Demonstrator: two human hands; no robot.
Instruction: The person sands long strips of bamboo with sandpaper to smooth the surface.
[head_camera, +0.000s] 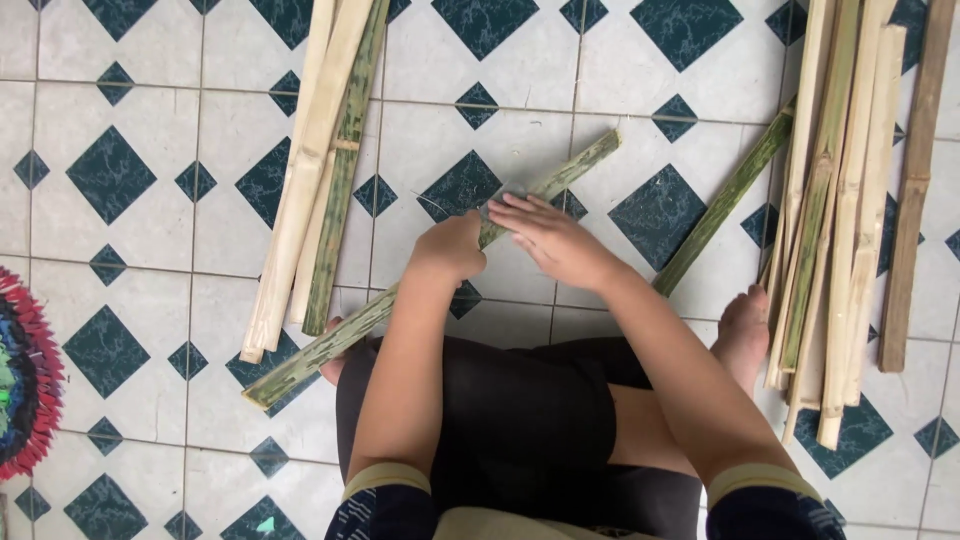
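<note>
The person sits on the tiled floor (130, 300), legs folded, with a long green-mottled bamboo strip (420, 275) laid slantwise across the lap and resting on the tiles at both ends. The left hand (450, 248) is closed round the strip near its middle, its grip clamped on it, apparently to steady it. The right hand (548, 240) lies flat on the same strip just beside the left, fingers extended; a small grey blade-like object (497, 203) shows at the fingertips (too small to identify), so whether that grip is closed on anything cannot be told. A pile of pale split bamboo (315, 170) lies to the left, touching the strip's lower part. A larger bundle of strips (850, 200) lies to the right, beside a bare foot (742, 330). A multicoloured round mat (25, 375) sits at the left edge. No packages, labels or signs are visible.
</note>
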